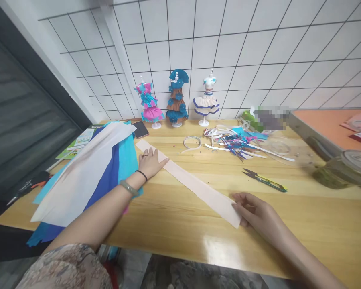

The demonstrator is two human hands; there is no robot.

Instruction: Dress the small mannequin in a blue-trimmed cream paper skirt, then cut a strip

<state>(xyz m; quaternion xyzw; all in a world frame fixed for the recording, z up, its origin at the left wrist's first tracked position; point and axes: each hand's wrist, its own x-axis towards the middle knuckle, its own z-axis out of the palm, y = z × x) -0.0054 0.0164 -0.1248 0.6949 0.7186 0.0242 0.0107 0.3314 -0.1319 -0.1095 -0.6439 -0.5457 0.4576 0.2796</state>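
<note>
A long, pale pink strip of crepe paper (195, 185) lies slantwise across the wooden table. My left hand (150, 162) rests flat on its far part, with the fingers spread. At the near right end, my right hand (252, 208) pinches the strip's edge between thumb and fingers. Beside my left forearm is a stack of crepe paper sheets (87, 168) in white, dark blue and turquoise. A pair of thread snips (264, 180) with yellow-green handles lies beyond my right hand.
Three small dress forms in paper dresses (176, 102) stand along the tiled wall. A roll of narrow tape (192, 143), a heap of paper scraps (239, 140) and a phone (140, 129) lie in front. At the right is a glass jar (345, 168); scissors (33, 185) lie far left.
</note>
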